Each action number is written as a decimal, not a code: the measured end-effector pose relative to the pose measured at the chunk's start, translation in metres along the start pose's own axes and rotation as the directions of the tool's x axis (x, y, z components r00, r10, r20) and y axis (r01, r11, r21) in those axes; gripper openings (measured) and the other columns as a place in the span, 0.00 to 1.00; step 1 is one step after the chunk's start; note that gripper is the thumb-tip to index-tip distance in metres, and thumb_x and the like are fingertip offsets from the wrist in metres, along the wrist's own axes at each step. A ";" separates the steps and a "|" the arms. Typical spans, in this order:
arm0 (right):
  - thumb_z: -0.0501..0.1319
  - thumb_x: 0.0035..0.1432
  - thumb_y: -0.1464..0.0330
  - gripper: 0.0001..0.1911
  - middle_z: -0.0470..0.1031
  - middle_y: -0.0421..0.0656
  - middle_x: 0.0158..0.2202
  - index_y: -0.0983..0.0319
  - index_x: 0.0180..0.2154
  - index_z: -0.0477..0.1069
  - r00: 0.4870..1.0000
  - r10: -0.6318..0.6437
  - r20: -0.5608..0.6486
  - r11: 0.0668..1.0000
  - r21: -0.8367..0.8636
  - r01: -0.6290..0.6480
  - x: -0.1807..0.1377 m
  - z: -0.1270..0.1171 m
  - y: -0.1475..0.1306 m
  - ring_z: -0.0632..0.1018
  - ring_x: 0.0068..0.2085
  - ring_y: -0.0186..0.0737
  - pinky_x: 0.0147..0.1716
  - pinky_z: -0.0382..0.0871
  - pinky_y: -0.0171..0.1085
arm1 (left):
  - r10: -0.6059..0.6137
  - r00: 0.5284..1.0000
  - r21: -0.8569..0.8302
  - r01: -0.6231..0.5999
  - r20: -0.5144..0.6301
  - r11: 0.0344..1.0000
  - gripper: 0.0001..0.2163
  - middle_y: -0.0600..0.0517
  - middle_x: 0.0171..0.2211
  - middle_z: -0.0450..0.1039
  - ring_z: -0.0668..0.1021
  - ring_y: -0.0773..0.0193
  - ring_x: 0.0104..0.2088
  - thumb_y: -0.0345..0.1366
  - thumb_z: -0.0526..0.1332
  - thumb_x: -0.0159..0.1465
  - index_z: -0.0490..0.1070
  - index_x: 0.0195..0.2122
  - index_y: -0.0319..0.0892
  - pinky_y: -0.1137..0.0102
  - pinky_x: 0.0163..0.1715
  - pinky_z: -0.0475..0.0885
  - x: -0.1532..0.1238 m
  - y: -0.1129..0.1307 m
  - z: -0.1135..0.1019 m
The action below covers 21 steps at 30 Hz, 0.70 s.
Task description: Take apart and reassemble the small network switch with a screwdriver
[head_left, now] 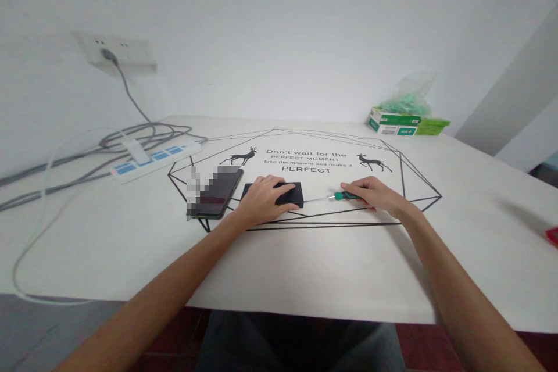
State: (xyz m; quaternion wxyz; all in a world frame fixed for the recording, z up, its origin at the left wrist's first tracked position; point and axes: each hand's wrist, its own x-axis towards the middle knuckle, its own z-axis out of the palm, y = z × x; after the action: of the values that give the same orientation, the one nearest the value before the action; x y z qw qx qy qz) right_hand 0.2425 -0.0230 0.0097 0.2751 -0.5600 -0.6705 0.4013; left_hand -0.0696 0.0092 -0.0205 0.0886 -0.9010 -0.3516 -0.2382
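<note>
A small flat black box (294, 194) lies on the white table, partly hidden by my left hand (267, 200). That hand is closed over it, with the thumb along the near side and fingers across the top. To the right, my right hand (374, 193) grips a screwdriver (342, 195) with a green and black handle. Its thin metal shaft points left, and the tip is at or very near the box's right end; whether it touches I cannot tell. A dark smartphone (221, 193) lies just left of my left hand, part of it blurred out.
A white power strip (152, 164) with blue sockets and coiled grey cables (143, 135) lies at the left. Green and white boxes (394, 121) with a clear plastic bag (410, 96) stand at the back right. A red object (552, 236) shows at the right edge.
</note>
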 end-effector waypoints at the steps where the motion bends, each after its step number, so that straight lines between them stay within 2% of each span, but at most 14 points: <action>1: 0.61 0.54 0.43 0.29 0.55 0.32 0.13 0.61 0.19 0.63 1.000 0.005 0.003 1.000 0.007 -0.005 0.000 0.000 0.000 0.57 0.16 0.27 0.17 0.51 0.32 | -0.002 1.000 -0.007 0.002 0.002 1.000 0.23 0.41 0.48 0.76 0.76 0.47 0.48 0.54 0.63 0.62 0.77 0.50 0.43 0.53 0.48 0.70 0.000 0.000 0.000; 4: 0.67 0.49 0.46 0.24 0.58 0.31 0.14 0.61 0.30 0.69 0.998 0.059 0.024 0.997 0.051 -0.060 -0.003 -0.001 -0.001 0.59 0.16 0.28 0.17 0.52 0.32 | -0.006 1.000 -0.022 0.006 0.005 1.000 0.23 0.41 0.48 0.76 0.76 0.48 0.48 0.54 0.63 0.62 0.77 0.50 0.44 0.53 0.48 0.70 0.001 -0.001 0.000; 7: 0.73 0.44 0.52 0.25 0.61 0.30 0.15 0.60 0.35 0.67 0.993 0.086 0.084 0.986 0.135 -0.097 -0.005 -0.003 -0.002 0.60 0.16 0.28 0.17 0.51 0.31 | -0.007 1.000 -0.033 0.007 0.002 0.999 0.23 0.41 0.48 0.76 0.76 0.48 0.48 0.55 0.63 0.62 0.77 0.50 0.44 0.53 0.48 0.70 0.000 -0.001 0.001; 10: 0.72 0.45 0.53 0.23 0.62 0.31 0.15 0.59 0.32 0.65 0.995 0.057 0.086 0.983 0.171 -0.071 -0.006 -0.003 -0.004 0.60 0.16 0.27 0.18 0.51 0.32 | -0.012 1.000 -0.042 0.012 -0.005 0.999 0.23 0.42 0.48 0.76 0.76 0.48 0.48 0.54 0.63 0.61 0.77 0.50 0.44 0.53 0.48 0.69 0.000 -0.001 0.001; 13: 0.69 0.48 0.49 0.24 0.62 0.33 0.15 0.61 0.25 0.67 0.999 0.018 0.046 0.996 0.090 -0.022 -0.005 -0.002 -0.005 0.59 0.18 0.27 0.19 0.49 0.33 | -0.012 1.000 -0.036 0.012 0.000 0.999 0.23 0.41 0.48 0.76 0.76 0.48 0.48 0.55 0.63 0.61 0.77 0.50 0.44 0.54 0.48 0.69 0.000 -0.002 0.002; 16: 0.66 0.50 0.45 0.29 0.56 0.34 0.15 0.63 0.17 0.64 1.000 0.009 -0.011 1.000 0.004 -0.009 -0.003 -0.001 -0.006 0.55 0.20 0.27 0.20 0.45 0.33 | -0.009 1.000 -0.023 0.009 0.004 1.000 0.24 0.41 0.48 0.76 0.76 0.48 0.48 0.55 0.63 0.62 0.76 0.50 0.42 0.53 0.48 0.69 0.000 -0.002 0.003; 18: 0.63 0.53 0.44 0.31 0.51 0.33 0.15 0.63 0.17 0.63 0.999 0.025 -0.024 0.999 -0.021 -0.026 -0.003 0.000 -0.006 0.52 0.20 0.27 0.20 0.43 0.34 | -0.008 1.000 -0.019 0.008 0.003 1.000 0.24 0.41 0.48 0.76 0.76 0.48 0.48 0.55 0.62 0.62 0.76 0.50 0.42 0.53 0.48 0.69 -0.001 -0.003 0.002; 21: 0.62 0.53 0.43 0.28 0.53 0.32 0.17 0.62 0.24 0.68 0.998 0.062 0.006 0.997 -0.044 -0.062 -0.004 0.000 -0.008 0.52 0.20 0.27 0.19 0.42 0.33 | -0.008 1.000 -0.015 0.008 0.000 1.000 0.24 0.42 0.48 0.76 0.76 0.49 0.49 0.56 0.62 0.62 0.76 0.50 0.43 0.54 0.48 0.69 -0.001 -0.002 0.002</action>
State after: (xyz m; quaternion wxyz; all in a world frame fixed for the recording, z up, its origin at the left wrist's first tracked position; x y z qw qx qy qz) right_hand 0.2389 -0.0275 0.0165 0.2476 -0.5849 -0.6626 0.3970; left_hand -0.0709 0.0112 -0.0223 0.0809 -0.9002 -0.3535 -0.2413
